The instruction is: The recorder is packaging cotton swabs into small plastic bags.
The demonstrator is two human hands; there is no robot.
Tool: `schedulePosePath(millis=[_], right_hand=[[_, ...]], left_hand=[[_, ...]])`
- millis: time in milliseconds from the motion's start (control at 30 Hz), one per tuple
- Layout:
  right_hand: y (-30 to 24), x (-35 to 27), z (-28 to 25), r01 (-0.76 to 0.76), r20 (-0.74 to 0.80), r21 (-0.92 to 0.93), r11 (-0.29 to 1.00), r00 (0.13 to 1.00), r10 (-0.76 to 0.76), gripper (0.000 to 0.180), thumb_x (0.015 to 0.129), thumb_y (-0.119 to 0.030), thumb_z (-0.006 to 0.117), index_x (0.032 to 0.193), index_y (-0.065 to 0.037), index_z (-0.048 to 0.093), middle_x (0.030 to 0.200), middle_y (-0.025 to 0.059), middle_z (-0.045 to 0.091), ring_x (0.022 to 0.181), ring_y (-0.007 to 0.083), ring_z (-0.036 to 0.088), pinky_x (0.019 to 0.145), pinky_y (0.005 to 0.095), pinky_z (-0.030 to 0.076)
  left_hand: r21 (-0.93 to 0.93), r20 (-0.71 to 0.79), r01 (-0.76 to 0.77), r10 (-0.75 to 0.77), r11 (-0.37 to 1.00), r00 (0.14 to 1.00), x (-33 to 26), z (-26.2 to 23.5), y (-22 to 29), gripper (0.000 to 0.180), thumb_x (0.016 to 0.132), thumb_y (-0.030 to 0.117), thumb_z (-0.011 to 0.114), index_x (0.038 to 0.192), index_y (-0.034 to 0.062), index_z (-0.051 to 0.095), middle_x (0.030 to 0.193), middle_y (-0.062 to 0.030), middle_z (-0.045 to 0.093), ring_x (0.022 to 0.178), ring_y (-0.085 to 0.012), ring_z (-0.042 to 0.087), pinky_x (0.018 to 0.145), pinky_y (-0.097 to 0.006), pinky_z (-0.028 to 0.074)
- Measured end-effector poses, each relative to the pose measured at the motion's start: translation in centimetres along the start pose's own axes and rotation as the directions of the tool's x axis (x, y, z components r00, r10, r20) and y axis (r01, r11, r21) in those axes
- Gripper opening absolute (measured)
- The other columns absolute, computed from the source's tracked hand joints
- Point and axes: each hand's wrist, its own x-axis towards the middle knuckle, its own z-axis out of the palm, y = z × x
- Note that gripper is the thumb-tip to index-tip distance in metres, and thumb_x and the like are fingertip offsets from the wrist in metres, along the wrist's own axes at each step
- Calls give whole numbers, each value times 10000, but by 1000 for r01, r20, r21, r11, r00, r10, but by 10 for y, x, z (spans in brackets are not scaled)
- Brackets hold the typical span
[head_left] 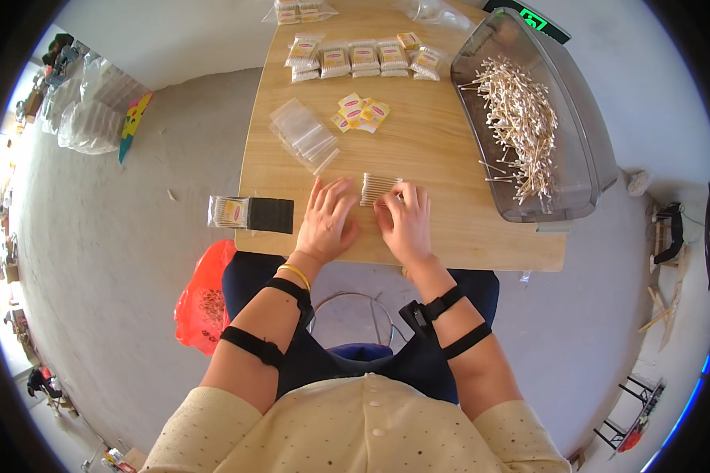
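A neat row of cotton swabs lies on the wooden table in front of me. Curled around the row's right end, my right hand has its thumb and forefinger on the swabs and partly covers them. Just left of the row, my left hand rests on the tabletop, fingers stretched out and holding nothing. Beyond it lies a fanned stack of clear plastic bags. Several yellow-and-white printed cards are piled to the right of those bags. At the left table edge, a filled swab packet adjoins a black rectangular piece.
A grey translucent tub with a heap of loose cotton swabs occupies the table's right side. Filled packets stand in a row toward the back. A red plastic bag is on the floor beside my left leg.
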Motion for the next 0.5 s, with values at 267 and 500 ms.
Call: schedulePosePath(millis=[267,500], right_hand=[[5,19,-6,82,83,-45,996,993,-78,93,798,-95,753,851,-114,680,990,41,568,991,286,549,847,427,441],[2,35,-11,229,214,-128,965,956,-199,93,801,-101,744,802,-101,651,941,41,579,988,260,555,863,412,450]], left_hand=[[35,-9,-128,128,991,992,-2,-3,3,366,797,121,734,1151,208,693,1344,-98,563,1283,-333,535,1215,-628,296],[14,-23,-120,121,993,992,-3,-3,3,370,794,131,741,1149,227,701,1337,-82,576,1290,-318,540,1216,-622,291]])
